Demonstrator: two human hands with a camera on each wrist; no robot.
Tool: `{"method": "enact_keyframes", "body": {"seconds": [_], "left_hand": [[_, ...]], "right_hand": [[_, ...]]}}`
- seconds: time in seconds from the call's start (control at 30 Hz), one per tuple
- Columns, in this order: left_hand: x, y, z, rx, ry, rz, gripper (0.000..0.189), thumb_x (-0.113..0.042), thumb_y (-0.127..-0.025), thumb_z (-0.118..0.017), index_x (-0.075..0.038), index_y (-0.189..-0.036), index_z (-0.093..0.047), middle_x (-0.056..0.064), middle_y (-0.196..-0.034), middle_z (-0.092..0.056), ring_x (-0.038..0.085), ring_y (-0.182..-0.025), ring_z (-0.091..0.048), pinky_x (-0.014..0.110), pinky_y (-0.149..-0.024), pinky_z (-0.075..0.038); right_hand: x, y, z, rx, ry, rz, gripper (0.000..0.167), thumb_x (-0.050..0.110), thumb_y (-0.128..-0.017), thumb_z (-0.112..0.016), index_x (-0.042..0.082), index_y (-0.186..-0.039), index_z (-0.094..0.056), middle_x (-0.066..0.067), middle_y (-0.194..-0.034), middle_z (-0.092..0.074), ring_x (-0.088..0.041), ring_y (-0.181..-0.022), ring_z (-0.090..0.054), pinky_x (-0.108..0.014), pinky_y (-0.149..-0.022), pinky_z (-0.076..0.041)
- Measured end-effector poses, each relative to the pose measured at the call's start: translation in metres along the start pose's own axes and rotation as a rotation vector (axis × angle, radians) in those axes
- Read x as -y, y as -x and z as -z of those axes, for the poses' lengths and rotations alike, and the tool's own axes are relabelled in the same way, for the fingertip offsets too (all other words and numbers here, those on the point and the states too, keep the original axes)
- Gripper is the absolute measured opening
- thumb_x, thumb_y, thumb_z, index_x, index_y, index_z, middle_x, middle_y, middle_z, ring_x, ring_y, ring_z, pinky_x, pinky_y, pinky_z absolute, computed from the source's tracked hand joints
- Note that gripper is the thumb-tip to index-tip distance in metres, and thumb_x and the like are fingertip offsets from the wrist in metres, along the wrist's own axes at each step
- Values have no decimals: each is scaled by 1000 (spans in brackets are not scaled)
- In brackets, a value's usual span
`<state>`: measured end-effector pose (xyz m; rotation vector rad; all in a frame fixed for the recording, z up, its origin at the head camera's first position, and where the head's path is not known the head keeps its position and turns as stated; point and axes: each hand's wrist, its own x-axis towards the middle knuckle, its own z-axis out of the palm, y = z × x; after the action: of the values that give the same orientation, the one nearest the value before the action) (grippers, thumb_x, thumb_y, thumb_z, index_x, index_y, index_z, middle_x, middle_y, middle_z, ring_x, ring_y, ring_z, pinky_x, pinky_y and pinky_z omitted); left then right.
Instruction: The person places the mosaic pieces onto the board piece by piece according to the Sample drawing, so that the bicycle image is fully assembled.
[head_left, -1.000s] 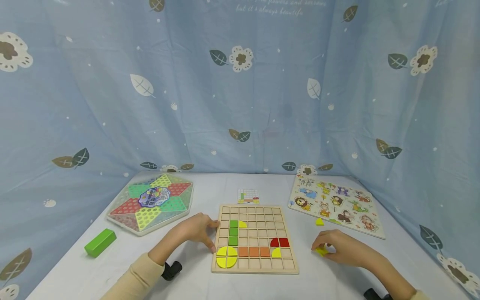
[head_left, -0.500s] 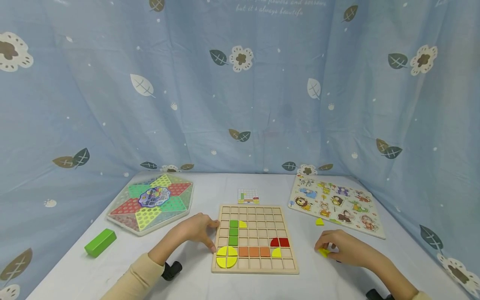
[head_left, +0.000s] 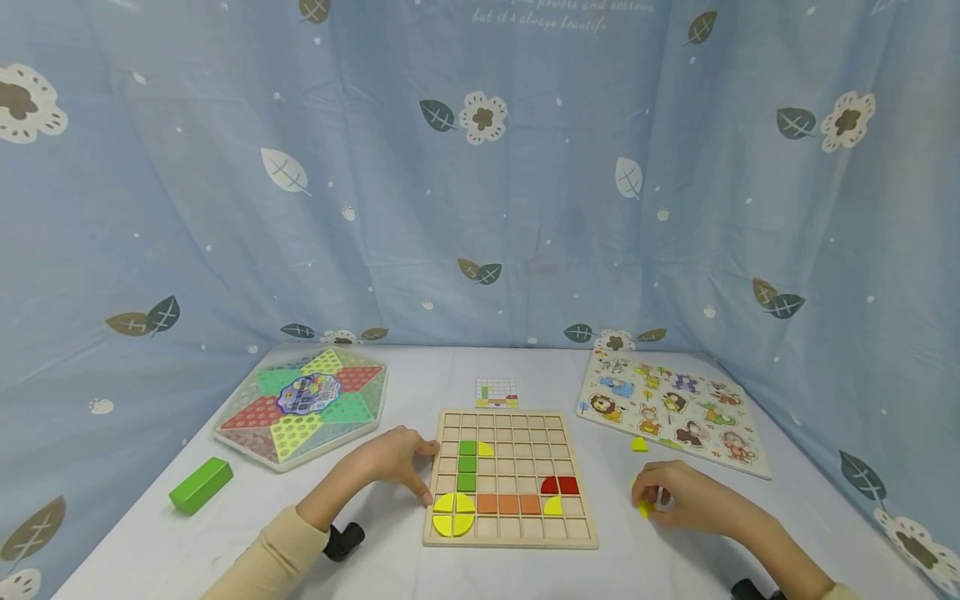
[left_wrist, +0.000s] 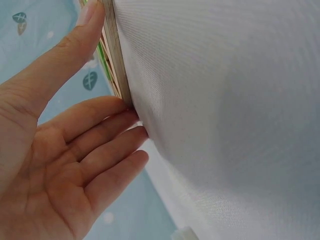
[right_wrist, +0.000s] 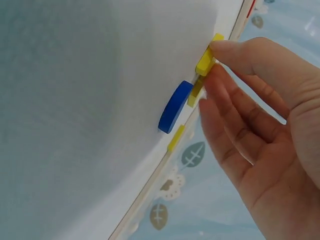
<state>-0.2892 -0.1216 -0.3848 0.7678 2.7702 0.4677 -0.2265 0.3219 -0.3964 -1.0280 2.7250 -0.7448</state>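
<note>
My left hand [head_left: 401,462] touches the left edge of a wooden grid board [head_left: 517,537], its fingers loosely extended with thumb and fingertips against the wooden side. Green squares [head_left: 467,462], orange squares [head_left: 508,504], red pieces [head_left: 568,485] and yellow quarter-circles [head_left: 453,514] sit in the grid. Right of the board, my right hand [head_left: 686,496] pinches a yellow piece [right_wrist: 207,57] between thumb and fingers. In the right wrist view, another yellow piece [right_wrist: 196,94] shows just behind it, with a curved blue piece [right_wrist: 175,107] beside that.
A small pattern card [head_left: 497,393] lies beyond the board. An animal puzzle [head_left: 675,408] is at the back right, with a loose yellow piece [head_left: 639,444] near its front edge. To the left are a hexagonal game box [head_left: 300,408] and a green block [head_left: 201,485].
My right hand has shifted slightly to the right, and the yellow at its fingertips shows at a different angle. The left hand and the board have stayed put.
</note>
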Motion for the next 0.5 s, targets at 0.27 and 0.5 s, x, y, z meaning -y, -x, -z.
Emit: {"method": "enact_keyframes", "body": {"seconds": [0.27,0.5], "left_hand": [[-1,2,0,-14,-1,7,78,-35,-59,-91,-5,-126,-64,11,-130,-61,35,-126,-49,46,-99,-43],[-1,1,0,-11,-5,1,78,-35,-60,-91,-4,-126,-64,13,-129,-60,35,-124,-51,45,-96,-45]], "right_hand": [[0,-1,0,6,5,-21,21,3,-77,-77,18,-90,-69,14,-84,-60,-2,-73,-55,-24,-62,-51],[2,-6,-2,7,3,-42,22,2,-75,-77,18,-89,-70,14,-82,-59,-2,-71,-54,-23,-61,-50]]}}
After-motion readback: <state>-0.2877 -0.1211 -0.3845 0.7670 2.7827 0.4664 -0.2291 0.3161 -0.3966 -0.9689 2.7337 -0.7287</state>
